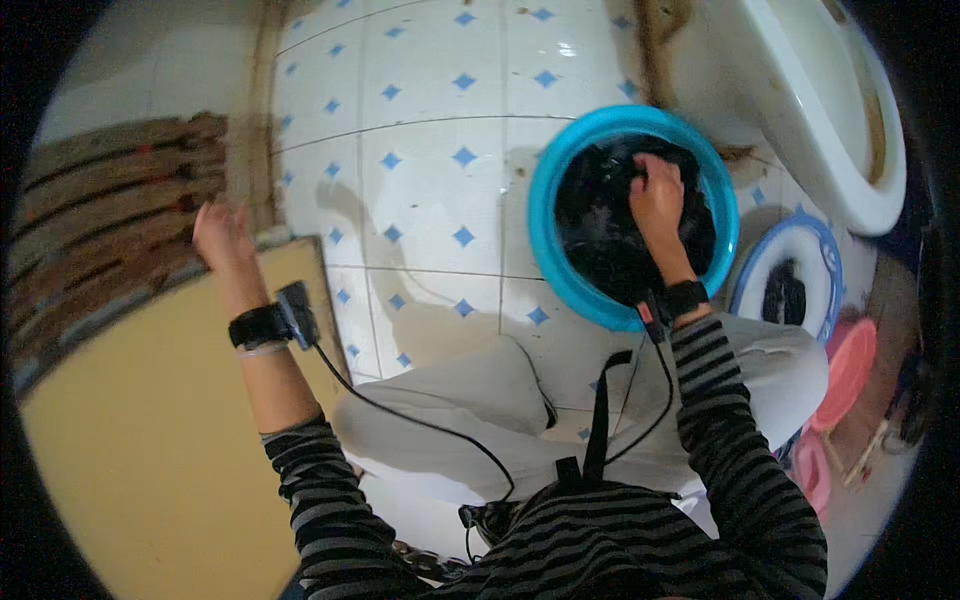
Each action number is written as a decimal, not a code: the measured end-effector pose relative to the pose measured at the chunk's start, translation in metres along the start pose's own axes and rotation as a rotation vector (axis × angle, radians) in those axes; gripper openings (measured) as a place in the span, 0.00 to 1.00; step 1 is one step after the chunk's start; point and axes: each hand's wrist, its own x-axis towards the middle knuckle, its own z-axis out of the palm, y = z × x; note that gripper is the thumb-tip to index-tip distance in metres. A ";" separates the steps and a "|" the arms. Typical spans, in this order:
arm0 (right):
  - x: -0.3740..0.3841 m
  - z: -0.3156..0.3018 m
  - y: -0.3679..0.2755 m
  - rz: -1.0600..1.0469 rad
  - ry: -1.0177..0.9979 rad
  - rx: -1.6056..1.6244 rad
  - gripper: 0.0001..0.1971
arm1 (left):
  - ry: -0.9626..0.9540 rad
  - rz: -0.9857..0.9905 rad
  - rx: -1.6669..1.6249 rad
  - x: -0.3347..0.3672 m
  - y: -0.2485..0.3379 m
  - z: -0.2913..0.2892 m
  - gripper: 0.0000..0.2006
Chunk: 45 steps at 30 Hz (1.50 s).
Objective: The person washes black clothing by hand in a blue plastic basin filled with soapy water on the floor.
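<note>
A round turquoise basin (550,262) stands on the tiled floor in front of me, slightly to the right. Wet-looking black cloth (600,225) fills it. Inside the rim, my right hand (658,200) rests on the cloth with its fingers curled into it; the fingertips are partly lost against the black. Away to the left, my left hand (224,238) is raised near the top edge of a pale yellow panel (160,420). Its fingers are a little bent and apart, and nothing shows in them. Each wrist wears a black strap with a cable.
Right of the basin stands a blue-rimmed white basin (832,255) with a dark item (785,292) inside. Pink plastic basins (848,375) lie beyond it. A white ceramic fixture (800,110) rises at the upper right. Brown stacked slats (110,190) are at the far left.
</note>
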 end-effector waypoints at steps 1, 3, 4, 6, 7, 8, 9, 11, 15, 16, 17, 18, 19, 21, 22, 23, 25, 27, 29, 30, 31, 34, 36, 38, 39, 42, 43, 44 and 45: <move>0.001 -0.014 0.003 0.072 -0.048 -0.141 0.19 | -0.279 -0.017 0.094 -0.044 -0.010 0.059 0.13; 0.000 -0.024 0.013 0.208 -0.113 -0.289 0.28 | -1.003 0.053 0.064 -0.103 -0.050 0.122 0.14; -0.005 -0.024 0.010 0.236 -0.109 -0.302 0.28 | -1.297 0.051 0.146 -0.139 -0.071 0.154 0.15; -0.015 -0.030 0.017 0.324 -0.317 -0.334 0.36 | -1.567 0.215 0.507 -0.224 -0.107 0.192 0.20; -0.015 -0.026 0.005 0.323 -0.314 -0.317 0.36 | -1.699 0.582 0.538 -0.229 -0.134 0.197 0.27; -0.019 -0.024 0.001 0.345 -0.442 -0.259 0.38 | -1.660 0.713 0.705 -0.247 -0.158 0.200 0.32; -0.022 -0.025 0.006 0.372 -0.570 -0.212 0.40 | -1.616 0.840 0.857 -0.267 -0.174 0.205 0.38; -0.027 -0.019 0.024 0.394 -0.636 -0.167 0.42 | -1.642 0.733 1.091 -0.297 -0.181 0.213 0.40; -0.024 -0.013 0.035 0.344 -0.913 -0.229 0.45 | -1.632 0.466 1.442 -0.304 -0.188 0.226 0.42; -0.021 -0.009 0.036 0.312 -0.980 -0.256 0.42 | -1.625 0.463 1.446 -0.301 -0.199 0.228 0.39; -0.019 -0.007 0.041 0.290 -1.049 -0.288 0.40 | -1.634 0.454 1.450 -0.303 -0.206 0.233 0.39; -0.022 0.001 0.058 0.306 -1.049 -0.293 0.40 | -1.658 0.450 1.518 -0.310 -0.210 0.243 0.37; -0.029 0.014 0.076 0.242 -1.046 -0.371 0.35 | -1.682 0.447 1.586 -0.319 -0.214 0.250 0.36; -0.027 0.017 0.075 0.160 -1.052 -0.429 0.30 | -1.675 0.427 1.615 -0.322 -0.223 0.254 0.33; -0.026 0.017 0.075 0.135 -1.065 -0.417 0.26 | -1.669 0.414 1.635 -0.324 -0.228 0.255 0.30; -0.021 0.018 0.064 0.094 -1.072 -0.394 0.22 | -1.652 0.408 1.653 -0.316 -0.237 0.252 0.30; -0.019 0.025 0.053 -0.036 -0.999 -0.401 0.19 | -1.643 0.390 1.399 -0.298 -0.251 0.248 0.25; -0.021 0.022 0.065 -0.116 -0.936 -0.456 0.16 | -1.663 0.477 1.435 -0.312 -0.246 0.253 0.24; -0.007 0.021 0.073 -0.209 -0.801 -0.354 0.11 | -1.670 0.552 1.477 -0.324 -0.236 0.254 0.23; 0.005 0.012 0.072 -0.246 -0.789 -0.382 0.09 | -1.753 0.589 1.599 -0.322 -0.229 0.262 0.24; 0.017 0.002 0.070 -0.283 -0.776 -0.413 0.08 | -1.834 0.626 1.722 -0.322 -0.221 0.266 0.25; 0.035 -0.022 0.065 -0.345 -0.805 -0.259 0.11 | -1.656 0.688 1.242 -0.300 -0.235 0.242 0.31; 0.031 -0.044 0.056 -0.359 -0.710 -0.112 0.13 | -1.634 0.637 1.053 -0.287 -0.225 0.233 0.33; 0.030 -0.081 0.027 -0.359 -0.596 0.120 0.15 | -1.668 0.636 0.578 -0.274 -0.216 0.221 0.32; 0.028 -0.100 0.026 -0.347 -0.584 0.099 0.15 | -1.684 0.650 0.555 -0.286 -0.198 0.222 0.32; 0.021 -0.140 0.013 -0.165 -0.513 0.379 0.16 | -1.860 0.437 0.419 -0.313 -0.149 0.211 0.32; 0.020 -0.150 0.001 -0.120 -0.483 0.543 0.16 | -1.897 0.308 0.295 -0.314 -0.154 0.212 0.29; 0.016 -0.160 -0.005 -0.065 -0.454 0.696 0.16 | -1.932 0.171 0.158 -0.319 -0.162 0.214 0.26; 0.013 -0.172 -0.011 -0.065 -0.447 0.697 0.16 | -1.936 0.177 0.161 -0.327 -0.156 0.213 0.26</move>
